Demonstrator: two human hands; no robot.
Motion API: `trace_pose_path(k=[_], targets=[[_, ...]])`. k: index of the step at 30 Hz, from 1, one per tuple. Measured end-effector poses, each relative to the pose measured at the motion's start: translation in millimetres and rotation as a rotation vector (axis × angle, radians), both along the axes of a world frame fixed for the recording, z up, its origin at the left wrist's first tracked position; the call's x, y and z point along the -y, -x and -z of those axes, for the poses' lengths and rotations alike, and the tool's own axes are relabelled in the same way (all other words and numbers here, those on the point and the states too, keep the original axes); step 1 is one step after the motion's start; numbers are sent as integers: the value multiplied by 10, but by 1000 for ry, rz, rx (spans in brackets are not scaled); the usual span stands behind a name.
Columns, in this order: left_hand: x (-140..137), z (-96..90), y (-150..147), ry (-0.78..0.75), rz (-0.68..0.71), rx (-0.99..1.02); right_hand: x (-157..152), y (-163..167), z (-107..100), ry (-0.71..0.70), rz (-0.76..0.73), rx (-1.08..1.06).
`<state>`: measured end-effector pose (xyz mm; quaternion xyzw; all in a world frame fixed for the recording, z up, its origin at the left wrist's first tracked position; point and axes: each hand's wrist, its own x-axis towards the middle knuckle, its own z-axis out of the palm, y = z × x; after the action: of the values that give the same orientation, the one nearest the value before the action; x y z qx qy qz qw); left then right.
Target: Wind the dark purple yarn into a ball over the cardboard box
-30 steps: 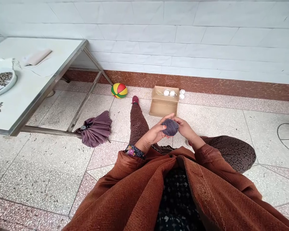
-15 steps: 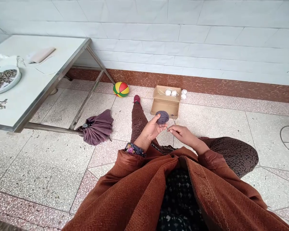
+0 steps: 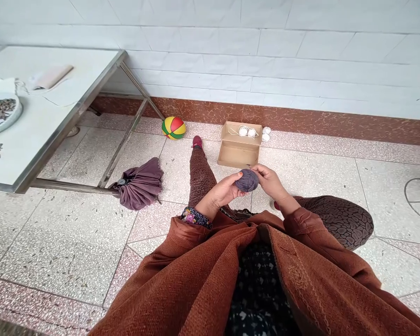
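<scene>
A ball of dark purple-grey yarn (image 3: 247,180) rests in my left hand (image 3: 225,190), whose thumb and fingers close around its left side. My right hand (image 3: 271,183) is at the ball's upper right, fingertips pinched together on the yarn strand. Most of that strand is hidden by the fingers and the ball. Just beyond my hands, an open cardboard box (image 3: 236,155) lies on the floor. White balls (image 3: 247,131) with a loose white string lie on its raised lid part, and more white balls (image 3: 266,134) lie right beside it.
A colourful ball (image 3: 174,128) sits near the wall. A folded purple umbrella (image 3: 143,184) lies by the legs of a metal-edged table (image 3: 87,70). On that table stand a white tray (image 3: 17,114) of dried pieces and a pinkish roll (image 3: 54,77). A thin wire frame (image 3: 407,198) is at far right.
My right hand has moved up and away from me, from below the yarn ball to its upper right. The yarn ball has shifted slightly right and toward me.
</scene>
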<state>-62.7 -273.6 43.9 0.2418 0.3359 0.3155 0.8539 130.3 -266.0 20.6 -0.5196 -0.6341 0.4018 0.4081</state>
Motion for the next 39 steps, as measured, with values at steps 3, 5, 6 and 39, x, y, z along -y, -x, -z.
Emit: trace_pose_path(k=[3, 5, 6, 39], targets=[[-7, 0, -12, 34, 29, 44, 88, 20, 104, 38, 40, -29], [-14, -3, -19, 22, 52, 48, 122, 9, 121, 30, 84, -41], [-17, -8, -22, 9, 53, 49, 130, -2, 122, 28, 98, -43], [-18, -76, 12, -114, -280, -51, 346, 68, -155, -328, -318, 318]])
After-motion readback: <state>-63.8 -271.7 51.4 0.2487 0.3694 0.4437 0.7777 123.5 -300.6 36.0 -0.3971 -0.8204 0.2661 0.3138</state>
